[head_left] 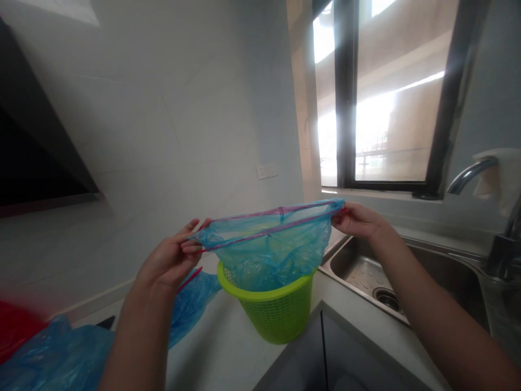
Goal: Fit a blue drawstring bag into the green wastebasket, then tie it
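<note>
Left hand (169, 263) pinches one end of the rim of a blue plastic bag (266, 244), grip closed tight on the film with thumb and fingers. Right hand (356, 220) pinches the opposite end, grip likewise closed. Bag mouth stretched taut between the two hands; pink drawstring (260, 233) runs along the rim. Bag body hangs down into a green mesh basket (272, 309), which stands on the pale bench (215, 347) near its corner. Bag rim is held above the basket rim, not touching it. Further blue bags (52, 355) lie crumpled on the bench at left. Steel sink (358, 266) just right of the basket; tap (472, 174) at far right. Window (386, 92) behind.
</note>
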`<state>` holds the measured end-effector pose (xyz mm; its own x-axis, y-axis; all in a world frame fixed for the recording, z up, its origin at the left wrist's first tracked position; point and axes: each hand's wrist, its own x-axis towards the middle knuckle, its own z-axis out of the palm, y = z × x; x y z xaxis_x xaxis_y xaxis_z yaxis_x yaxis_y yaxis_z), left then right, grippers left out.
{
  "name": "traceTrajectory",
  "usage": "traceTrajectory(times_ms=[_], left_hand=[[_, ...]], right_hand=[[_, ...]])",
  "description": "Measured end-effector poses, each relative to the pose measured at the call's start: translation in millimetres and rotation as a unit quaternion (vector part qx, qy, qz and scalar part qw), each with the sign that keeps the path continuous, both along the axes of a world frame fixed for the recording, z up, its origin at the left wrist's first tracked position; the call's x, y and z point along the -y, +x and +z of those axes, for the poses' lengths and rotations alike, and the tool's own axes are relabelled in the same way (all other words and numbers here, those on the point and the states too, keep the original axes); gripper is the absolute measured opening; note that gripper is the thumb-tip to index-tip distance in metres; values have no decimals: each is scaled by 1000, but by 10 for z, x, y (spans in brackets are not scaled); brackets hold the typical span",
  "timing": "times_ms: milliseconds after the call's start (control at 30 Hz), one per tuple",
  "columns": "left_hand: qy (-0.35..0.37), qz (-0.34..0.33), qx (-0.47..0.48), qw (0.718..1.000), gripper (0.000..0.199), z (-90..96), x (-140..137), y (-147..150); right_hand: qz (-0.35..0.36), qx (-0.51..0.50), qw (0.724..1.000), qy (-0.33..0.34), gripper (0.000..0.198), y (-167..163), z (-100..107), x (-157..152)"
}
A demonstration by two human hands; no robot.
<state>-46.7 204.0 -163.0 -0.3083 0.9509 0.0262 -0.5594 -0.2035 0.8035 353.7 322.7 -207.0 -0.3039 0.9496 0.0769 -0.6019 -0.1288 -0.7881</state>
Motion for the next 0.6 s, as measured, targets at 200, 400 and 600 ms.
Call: traceTrajectory(times_ms=[200, 400, 600], left_hand=[[15, -26, -81, 996, 49, -45, -28, 52], [42, -13, -150, 988, 40, -56, -14, 87], [68, 57, -201, 976, 27, -106, -34, 37]], right_hand=[[-15, 9, 999, -33, 17, -249, -18, 98], [-64, 261, 953, 141, 7, -388, -44, 266], [124, 154, 974, 114, 9, -313, 35, 400]])
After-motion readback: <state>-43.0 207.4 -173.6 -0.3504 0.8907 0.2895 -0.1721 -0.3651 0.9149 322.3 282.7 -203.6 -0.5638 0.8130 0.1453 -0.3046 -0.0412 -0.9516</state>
